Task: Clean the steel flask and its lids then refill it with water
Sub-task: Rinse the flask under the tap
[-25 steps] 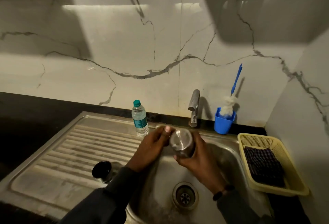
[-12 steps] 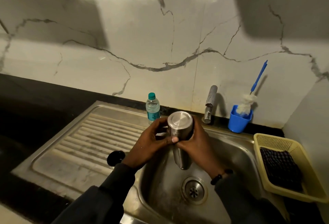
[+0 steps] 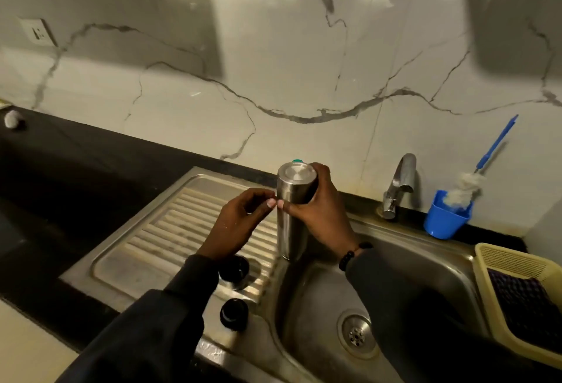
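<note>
Sink (image 3: pixel 304 306) edge | right hand (image 3: pixel 319 215) grips upended flask (image 3: pixel 293 200) | left hand (image 3: pixel 240 221) beside, fingers loosely curled

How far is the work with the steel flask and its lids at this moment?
Done, by the look of it: both dark lids are off and lie on the draining board. In hand: the right hand holds the flask upside down at the sink's edge, perhaps draining; the left hand is beside it. Left: refilling; whether the lids are washed, I cannot tell.
</note>
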Demonstrator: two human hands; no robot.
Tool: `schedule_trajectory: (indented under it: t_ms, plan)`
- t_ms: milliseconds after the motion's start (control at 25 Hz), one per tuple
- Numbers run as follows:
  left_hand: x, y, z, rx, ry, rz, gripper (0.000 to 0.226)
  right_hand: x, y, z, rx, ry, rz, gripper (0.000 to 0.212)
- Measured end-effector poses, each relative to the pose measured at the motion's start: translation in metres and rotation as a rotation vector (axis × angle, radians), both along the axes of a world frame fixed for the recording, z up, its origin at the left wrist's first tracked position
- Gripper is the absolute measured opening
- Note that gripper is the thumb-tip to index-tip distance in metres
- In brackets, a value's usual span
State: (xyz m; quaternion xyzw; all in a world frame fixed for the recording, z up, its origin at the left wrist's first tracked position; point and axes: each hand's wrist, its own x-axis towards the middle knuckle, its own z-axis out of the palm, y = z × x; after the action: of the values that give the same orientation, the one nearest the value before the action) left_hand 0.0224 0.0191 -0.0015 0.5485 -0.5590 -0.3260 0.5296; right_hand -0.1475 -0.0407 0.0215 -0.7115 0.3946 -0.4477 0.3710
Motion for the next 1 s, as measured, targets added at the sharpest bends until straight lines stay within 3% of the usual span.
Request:
schedule_trajectory:
  t_ms: [160,320,480,680,1000]
  plan:
    - [0.055,0.004,-0.041,0.144,-0.113,0.156,0.015,0.031,-0.011,-0.005,0.003,0.009,-0.010,0.074]
    - [0.103,0.017,-0.097,0.252,-0.556,0.196,0.022,0.056,-0.022,-0.013,-0.001,0.036,-0.009,0.073]
    - [0.121,0.030,-0.135,0.364,-0.759,0.095,0.035,0.071,-0.032,-0.022,0.023,0.077,-0.009,0.076]
    - [0.123,0.030,-0.150,0.381,-0.804,0.047,0.036,0.078,-0.037,-0.035,0.042,0.075,0.010,0.072]
    - [0.120,0.035,-0.151,0.379,-0.826,0.064,0.039,0.080,-0.045,-0.043,0.032,0.132,0.026,0.086]
